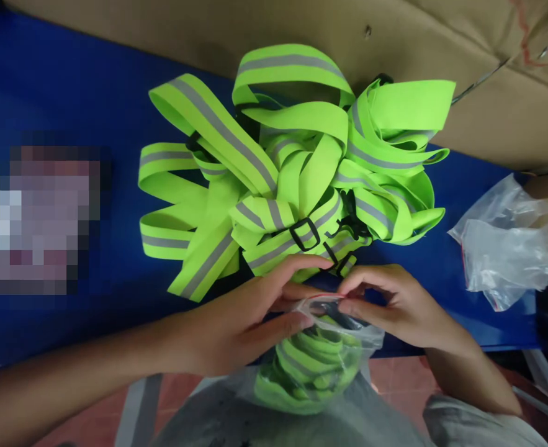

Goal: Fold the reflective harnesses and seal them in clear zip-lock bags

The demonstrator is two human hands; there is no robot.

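Both hands hold a clear zip bag (371, 338) by its mouth, low in the view near the table's front edge. Inside the bag lies a folded bundle of reflective straps (308, 366), lime green with grey stripes. My left hand (264, 310) has its thumb and fingers closed on the left part of the bag's rim. At the right part of the rim, my right hand (390, 301) pinches the edge with its red line. Just beyond my fingers spreads a loose pile of the same green straps (301, 143), with black buckles (305, 234) among them.
On the blue table (115, 118), several clear zip bags (511, 254) lie at the right. Brown cardboard (301, 25) stands along the back. A blurred-out patch (41, 217) covers something at the left. Reddish floor (92, 410) shows below the table's front edge.
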